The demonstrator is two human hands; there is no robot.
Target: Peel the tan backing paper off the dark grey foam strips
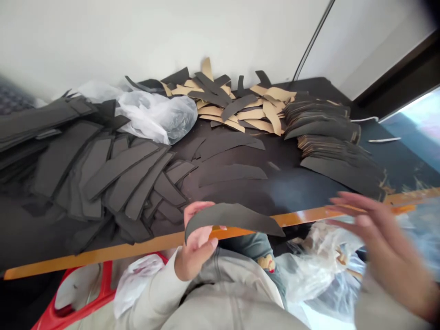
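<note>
A curved dark grey foam-like strip (233,216) is gripped at its left end by my left hand (199,245), over the table's front edge. Its far end sticks out free to the right. My right hand (385,247), somewhat smeared by motion, has its fingers stretched out and holds nothing. Nearest to it are stacks of similar strips (333,172), fanned out at the table's right. Two loose strips (233,174) lie flat on the dark tabletop beyond my left hand. A large heap of dark strips (127,178) spreads over the left side.
Against the wall lies a mixed pile of tan and dark strips (271,107). Beside it sits a crumpled clear plastic bag (161,112). An orange-brown edge (103,253) runs along the table front. Below are a red chair (108,277) and plastic bags (316,275).
</note>
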